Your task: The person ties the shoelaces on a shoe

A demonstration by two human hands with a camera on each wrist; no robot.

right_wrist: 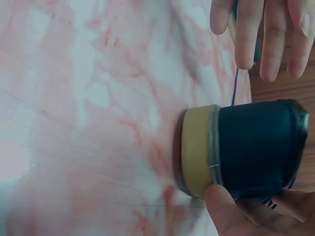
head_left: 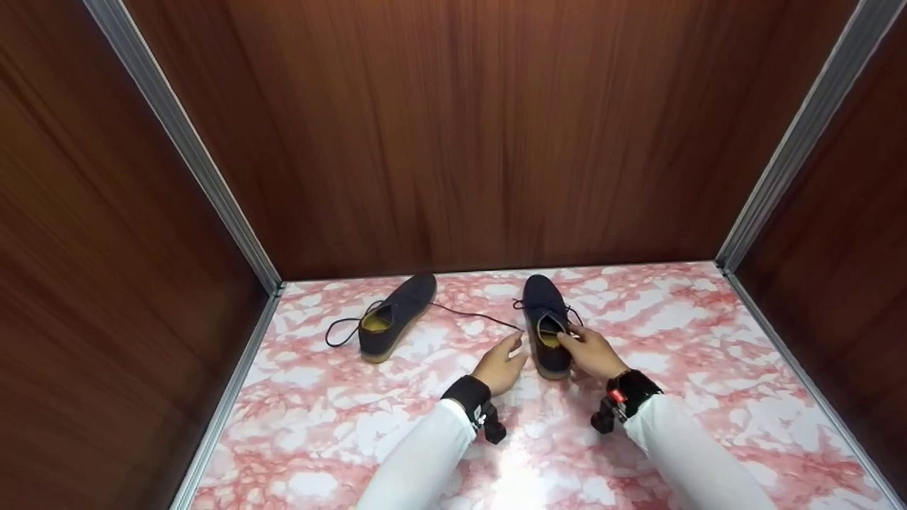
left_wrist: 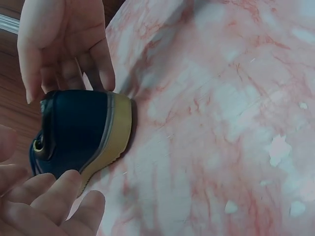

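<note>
Two dark blue lace-up shoes stand on the floor panel. The right shoe (head_left: pixel 547 303) has its lace tied in a bow, and its tan sole and heel show closely in both wrist views. My right hand (head_left: pixel 596 353) grips this shoe's right side near the collar, thumb over the opening and fingers along the outside. My left hand (head_left: pixel 501 367) hovers at the left of its heel with fingers spread and loosely bent, holding nothing. Further left lies the left shoe (head_left: pixel 405 306), angled, its lace (head_left: pixel 475 315) undone and one end stretching toward my left fingertips.
The shoes stand on a red-and-white marbled surface (head_left: pixel 312 439). Brown wood-grain panels (head_left: pixel 482 142) rise behind and at both sides, joined by grey metal strips (head_left: pixel 198 163). The toes of both shoes point at the back panel and lie close to it.
</note>
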